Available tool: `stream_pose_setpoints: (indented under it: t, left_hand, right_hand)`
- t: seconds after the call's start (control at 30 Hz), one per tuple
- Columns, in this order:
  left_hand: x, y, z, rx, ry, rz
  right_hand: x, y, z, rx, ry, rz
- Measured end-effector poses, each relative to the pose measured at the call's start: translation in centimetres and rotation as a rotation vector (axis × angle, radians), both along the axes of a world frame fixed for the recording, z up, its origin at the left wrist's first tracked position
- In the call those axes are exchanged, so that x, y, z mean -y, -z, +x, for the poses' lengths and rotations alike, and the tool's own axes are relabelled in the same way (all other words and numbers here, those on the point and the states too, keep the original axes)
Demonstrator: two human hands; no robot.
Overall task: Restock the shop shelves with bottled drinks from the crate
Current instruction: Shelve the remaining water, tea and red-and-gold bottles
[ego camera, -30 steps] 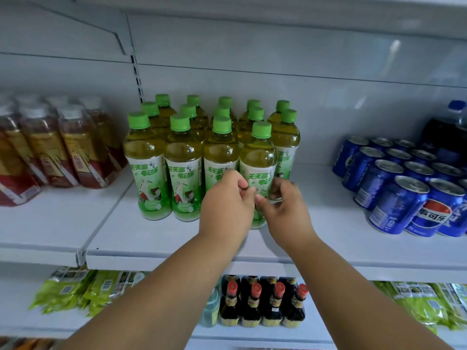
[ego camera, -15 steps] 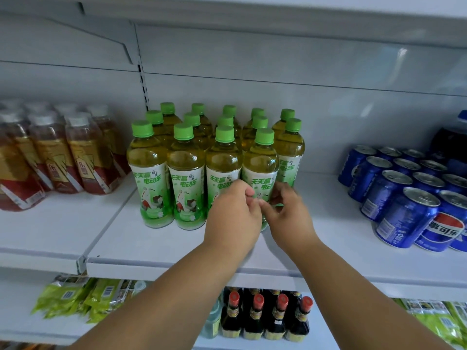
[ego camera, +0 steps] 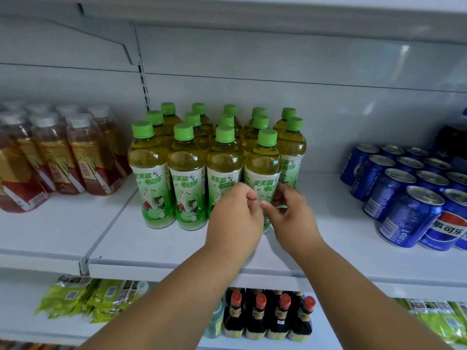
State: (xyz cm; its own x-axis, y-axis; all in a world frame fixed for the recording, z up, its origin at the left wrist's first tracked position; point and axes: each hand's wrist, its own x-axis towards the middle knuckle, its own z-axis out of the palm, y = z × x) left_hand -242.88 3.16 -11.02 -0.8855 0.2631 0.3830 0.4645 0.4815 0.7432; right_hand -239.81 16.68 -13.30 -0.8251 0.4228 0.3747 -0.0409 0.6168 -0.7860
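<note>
The white shelf (ego camera: 156,246) spans the view, its front edge crossing from nine to three o'clock. On it, at the centre and toward twelve o'clock, stands the block of green-capped tea bottles (ego camera: 188,173), upright in tight rows, four along the front. At nine o'clock a group of amber bottles with white caps (ego camera: 86,157) stands just beside them on the neighbouring shelf board. At three o'clock blue cola cans (ego camera: 409,215) sit in rows, well apart from the tea.

Both forearms come up from six o'clock. The left hand (ego camera: 233,221) and right hand (ego camera: 294,218) meet in front of the rightmost front bottle (ego camera: 264,168), which stands on the shelf with its lower label hidden behind them. Each hand's grip is curled, with fingertips close together at the bottle's label; whether they clasp the bottle or only touch it cannot be told.

Below, at six o'clock, dark sauce bottles with red caps (ego camera: 271,317) stand on the lower shelf, with green packets (ego camera: 83,299) at seven o'clock.
</note>
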Motion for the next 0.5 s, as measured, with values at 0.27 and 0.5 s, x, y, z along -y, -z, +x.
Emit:
stream_pose_setpoints:
  t: [0.27, 0.5]
  left_hand:
    - [0.08, -0.05, -0.02, 0.005, 0.005, -0.002]
    - [0.32, -0.23, -0.16, 0.01, -0.004, -0.005]
  right_hand:
    - [0.28, -0.11, 0.1, 0.009, 0.011, -0.018]
    - [0.83, -0.22, 0.11, 0.002, 0.022, -0.049]
